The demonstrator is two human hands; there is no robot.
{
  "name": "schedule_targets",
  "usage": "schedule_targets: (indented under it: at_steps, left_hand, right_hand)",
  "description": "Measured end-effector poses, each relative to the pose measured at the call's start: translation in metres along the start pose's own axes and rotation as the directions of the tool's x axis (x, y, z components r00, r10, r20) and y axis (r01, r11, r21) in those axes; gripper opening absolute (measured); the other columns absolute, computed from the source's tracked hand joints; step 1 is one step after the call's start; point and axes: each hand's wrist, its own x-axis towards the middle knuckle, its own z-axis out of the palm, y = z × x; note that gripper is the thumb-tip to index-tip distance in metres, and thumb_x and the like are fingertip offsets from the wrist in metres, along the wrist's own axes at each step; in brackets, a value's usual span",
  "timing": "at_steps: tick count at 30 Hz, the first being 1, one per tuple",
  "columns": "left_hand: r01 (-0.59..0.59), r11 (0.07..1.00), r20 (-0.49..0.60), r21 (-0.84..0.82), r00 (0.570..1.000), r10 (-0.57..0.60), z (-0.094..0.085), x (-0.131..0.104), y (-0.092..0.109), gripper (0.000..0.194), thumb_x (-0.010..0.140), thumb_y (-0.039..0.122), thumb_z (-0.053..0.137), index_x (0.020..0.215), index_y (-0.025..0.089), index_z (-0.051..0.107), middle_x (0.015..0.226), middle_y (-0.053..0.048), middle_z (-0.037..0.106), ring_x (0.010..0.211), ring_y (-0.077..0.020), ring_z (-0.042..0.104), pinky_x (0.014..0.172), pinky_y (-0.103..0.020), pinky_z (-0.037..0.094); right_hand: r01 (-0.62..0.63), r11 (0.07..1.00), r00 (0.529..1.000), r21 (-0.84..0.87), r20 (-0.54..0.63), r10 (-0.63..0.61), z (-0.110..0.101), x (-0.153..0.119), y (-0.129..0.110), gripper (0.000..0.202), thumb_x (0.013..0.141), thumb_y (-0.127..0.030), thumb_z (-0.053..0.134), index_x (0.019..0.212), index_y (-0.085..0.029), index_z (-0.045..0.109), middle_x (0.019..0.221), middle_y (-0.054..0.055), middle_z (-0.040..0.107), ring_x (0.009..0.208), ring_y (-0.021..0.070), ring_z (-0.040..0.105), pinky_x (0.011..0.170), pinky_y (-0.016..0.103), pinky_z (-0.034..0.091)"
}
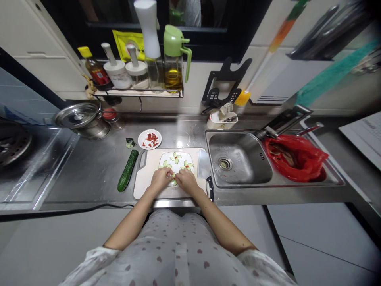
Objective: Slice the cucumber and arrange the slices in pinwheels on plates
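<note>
My left hand (161,177) and my right hand (186,178) are close together over a white square plate (166,157). Fingers of both are curled in a pinch at the plate's near side, by a cluster of cucumber slices (174,183); whatever lies between the fingertips is hidden. Further cucumber slices are fanned into flower shapes with red centres, such as the one at the far side (176,157). Under the plate is a cutting board (145,180). A cleaver (203,163) with a black handle rests on its right side.
Left of the board lies a cucumber (127,171). Behind it are a small plate (141,140) of red bits and cucumber scraps (130,143). A sink (247,159) is at right, with a red plastic bag (297,159) beyond. Above hangs a condiment shelf (139,93); a steel pot (86,123) stands left.
</note>
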Motion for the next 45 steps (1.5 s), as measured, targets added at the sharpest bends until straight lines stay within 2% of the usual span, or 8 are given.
schedule_targets:
  at_steps: [6,12,20,31,36,39,42,45]
  left_hand:
    - [0.019,0.999,0.021,0.028,1.0,-0.02,0.001,0.001,0.0,0.009,0.072,0.019,0.067,0.08,0.023,0.067,0.077,-0.001,0.066,0.079,-0.0199,0.06,0.071,-0.029,0.038]
    - [0.026,1.0,0.028,0.01,0.999,-0.026,0.001,0.001,-0.001,0.01,0.071,0.018,0.067,0.08,0.022,0.066,0.076,-0.001,0.066,0.078,-0.0186,0.06,0.072,-0.028,0.038]
    - [0.082,0.994,0.034,0.071,0.996,-0.085,0.001,0.0,0.005,0.01,0.073,0.021,0.064,0.082,0.024,0.066,0.079,0.001,0.067,0.084,-0.0189,0.06,0.075,-0.029,0.038]
    - [0.057,0.998,0.033,0.003,0.998,-0.057,-0.004,0.002,0.001,0.011,0.072,0.02,0.065,0.083,0.024,0.067,0.078,0.002,0.067,0.082,-0.0177,0.062,0.076,-0.028,0.04]
    - [0.084,0.992,-0.079,-0.095,0.993,-0.091,-0.007,0.007,-0.003,0.008,0.075,0.027,0.065,0.082,0.024,0.067,0.075,0.003,0.066,0.075,-0.0159,0.061,0.072,-0.027,0.04]
    - [0.117,0.975,-0.185,-0.189,0.971,-0.152,-0.013,0.014,-0.006,0.012,0.077,0.032,0.064,0.085,0.023,0.067,0.074,0.003,0.065,0.072,-0.0149,0.06,0.069,-0.026,0.04]
    - [0.138,0.95,-0.296,-0.28,0.929,-0.222,-0.022,0.026,-0.012,0.017,0.079,0.035,0.062,0.089,0.023,0.067,0.076,0.002,0.066,0.071,-0.0146,0.06,0.069,-0.025,0.041]
    - [0.176,0.929,-0.406,-0.325,0.862,-0.305,-0.036,0.041,-0.021,0.02,0.08,0.037,0.06,0.092,0.023,0.067,0.077,0.001,0.066,0.073,-0.0153,0.061,0.07,-0.025,0.042]
  right_hand:
    - [-0.001,1.0,1.0,-0.026,0.016,0.002,-0.002,0.001,-0.001,0.019,0.091,-0.019,0.052,0.084,-0.02,0.069,0.084,0.007,0.062,0.085,0.0212,0.049,0.07,0.031,0.033]
    - [-0.045,0.999,0.999,0.002,0.023,0.045,-0.004,0.001,-0.002,0.017,0.092,-0.022,0.052,0.087,-0.018,0.067,0.088,0.007,0.063,0.087,0.0209,0.049,0.071,0.031,0.032]
    - [-0.061,0.998,0.992,-0.007,0.114,0.062,-0.002,0.003,-0.004,0.023,0.096,-0.023,0.045,0.089,-0.016,0.067,0.089,0.008,0.062,0.088,0.0204,0.048,0.071,0.03,0.03]
    - [-0.085,0.996,0.995,0.02,0.048,0.084,-0.007,-0.001,0.0,0.02,0.094,-0.024,0.049,0.088,-0.018,0.067,0.089,0.008,0.063,0.089,0.0212,0.049,0.078,0.031,0.033]
    - [-0.096,0.99,0.993,0.1,-0.06,0.102,-0.011,-0.005,0.005,0.018,0.093,-0.024,0.05,0.087,-0.019,0.067,0.087,0.006,0.063,0.088,0.0204,0.05,0.078,0.029,0.035]
    - [-0.09,0.98,0.985,0.178,-0.129,0.113,-0.015,-0.009,0.006,0.018,0.093,-0.023,0.051,0.085,-0.019,0.066,0.084,0.005,0.062,0.084,0.0193,0.05,0.076,0.029,0.036]
    - [-0.073,0.965,0.975,0.25,-0.183,0.122,-0.018,-0.012,0.006,0.016,0.092,-0.021,0.051,0.082,-0.02,0.065,0.081,0.004,0.062,0.082,0.0189,0.05,0.074,0.028,0.036]
    - [-0.073,0.951,0.968,0.302,-0.21,0.141,-0.02,-0.015,0.005,0.015,0.09,-0.019,0.052,0.081,-0.02,0.064,0.079,0.004,0.062,0.081,0.0189,0.05,0.073,0.028,0.037]
